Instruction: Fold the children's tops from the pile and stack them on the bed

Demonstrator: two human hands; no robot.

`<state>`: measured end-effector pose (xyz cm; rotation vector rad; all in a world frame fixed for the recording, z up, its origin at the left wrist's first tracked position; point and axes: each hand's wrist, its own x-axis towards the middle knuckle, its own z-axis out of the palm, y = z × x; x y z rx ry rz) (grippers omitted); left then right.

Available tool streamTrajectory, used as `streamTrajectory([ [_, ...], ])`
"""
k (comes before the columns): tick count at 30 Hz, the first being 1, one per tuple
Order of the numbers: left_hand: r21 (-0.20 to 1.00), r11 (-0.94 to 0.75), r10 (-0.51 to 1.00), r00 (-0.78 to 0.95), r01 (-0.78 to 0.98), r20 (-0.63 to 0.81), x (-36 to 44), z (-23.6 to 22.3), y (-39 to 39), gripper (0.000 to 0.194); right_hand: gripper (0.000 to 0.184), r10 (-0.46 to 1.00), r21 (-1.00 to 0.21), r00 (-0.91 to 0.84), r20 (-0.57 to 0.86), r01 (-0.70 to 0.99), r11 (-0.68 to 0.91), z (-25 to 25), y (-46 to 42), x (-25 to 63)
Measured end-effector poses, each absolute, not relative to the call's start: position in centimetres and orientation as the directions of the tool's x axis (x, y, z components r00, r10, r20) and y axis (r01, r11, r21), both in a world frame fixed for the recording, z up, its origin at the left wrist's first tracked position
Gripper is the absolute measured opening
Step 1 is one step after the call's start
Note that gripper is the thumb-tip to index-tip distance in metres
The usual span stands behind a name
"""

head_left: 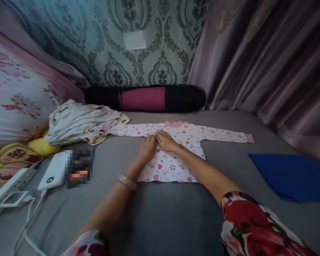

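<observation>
A small long-sleeved shirt [173,167], white with pink hearts and flowers, lies spread flat with its pink collar at the far side. Both sleeves stretch outward, and the left cuff touches a crumpled cloth. My left hand [148,146] rests on the shirt's left side near the armpit, fingers laid flat on the fabric. Right beside it, my right hand [165,140] lies flat on the chest, its fingertips meeting the left hand. Neither hand visibly grasps the cloth. A bangle circles my left wrist.
Left of the shirt are a crumpled light cloth [80,119], a white power bank [54,170] with cables and a power strip [12,190]. A black and maroon bolster [142,99] lies along the wall. At right is a blue sheet [293,177] on the grey bed cover [170,220].
</observation>
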<state>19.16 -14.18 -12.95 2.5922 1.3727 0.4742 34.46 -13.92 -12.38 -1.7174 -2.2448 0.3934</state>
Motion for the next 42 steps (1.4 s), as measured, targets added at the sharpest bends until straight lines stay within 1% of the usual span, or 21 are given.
streamTrajectory([
  [2,0.210,-0.560,0.828,0.536,0.801,0.163,18.7,-13.1,-14.6,0.047,0.058,0.965,-0.330,-0.260,0.043,0.908,0.259,-12.7,-16.3,36.1],
  [5,0.145,-0.559,0.829,0.551,0.816,0.096,18.4,-12.8,-14.9,0.056,0.065,0.978,-0.265,-0.208,0.013,0.943,0.204,-12.7,-18.5,39.1],
  [8,0.123,-0.544,0.838,0.543,0.830,0.051,18.5,-12.4,-15.1,0.062,0.071,1.000,-0.201,-0.029,-0.013,0.979,0.025,-12.5,-18.6,42.3],
  [11,0.112,-0.532,0.846,0.532,0.839,0.032,18.6,-12.2,-15.2,0.063,0.075,0.989,-0.173,0.144,-0.017,0.974,-0.145,-12.4,-17.5,44.7],
  [14,0.107,-0.523,0.851,0.525,0.845,0.018,18.6,-12.4,-15.0,0.065,0.071,0.971,-0.163,0.240,0.000,0.958,-0.237,-12.4,-16.2,45.9],
  [16,0.110,-0.527,0.849,0.529,0.843,0.008,18.5,-12.5,-14.8,0.067,0.068,0.963,-0.157,0.267,0.023,0.953,-0.261,-12.4,-15.8,46.1],
  [18,0.110,-0.532,0.845,0.535,0.839,0.006,18.4,-12.7,-14.6,0.067,0.067,0.964,-0.154,0.262,0.033,0.955,-0.254,-12.5,-15.8,46.0],
  [21,0.103,-0.534,0.844,0.535,0.839,0.014,18.3,-12.9,-14.4,0.067,0.066,0.974,-0.151,0.226,0.008,0.963,-0.223,-12.4,-16.6,45.6],
  [26,0.080,-0.561,0.828,0.559,0.824,0.050,18.3,-12.8,-14.6,0.063,0.068,0.992,-0.152,0.115,-0.051,0.981,-0.122,-12.2,-20.8,43.7],
  [28,0.028,-0.577,0.814,0.573,0.816,0.093,18.5,-12.4,-14.9,0.058,0.068,0.997,-0.165,0.068,-0.049,0.983,-0.075,-12.2,-23.0,42.6],
  [31,-0.085,-0.599,0.782,0.604,0.796,0.151,19.3,-11.6,-16.1,0.047,0.067,0.999,-0.180,0.027,-0.034,0.983,-0.033,-12.0,-26.2,41.1],
  [33,-0.121,-0.627,0.757,0.639,0.770,0.138,20.1,-11.2,-17.5,0.040,0.067,0.999,-0.187,0.012,-0.035,0.982,-0.018,-11.8,-28.0,40.0],
  [35,-0.091,-0.658,0.741,0.664,0.748,0.096,21.0,-11.0,-19.4,0.039,0.066,0.999,-0.197,-0.003,-0.037,0.980,-0.005,-11.7,-29.4,39.0],
  [37,-0.021,-0.688,0.723,0.687,0.726,0.068,21.8,-11.1,-21.5,0.038,0.064,0.999,-0.206,-0.013,-0.030,0.979,0.006,-11.5,-30.6,37.9],
  [40,0.077,-0.738,0.675,0.731,0.671,0.101,22.5,-11.8,-24.2,0.034,0.060,0.998,-0.213,-0.055,-0.025,0.976,0.048,-11.1,-32.1,36.5],
  [42,0.121,-0.739,0.673,0.727,0.662,0.136,22.2,-12.2,-25.4,0.037,0.059,0.995,-0.210,-0.095,-0.016,0.974,0.090,-10.9,-32.9,36.0],
])
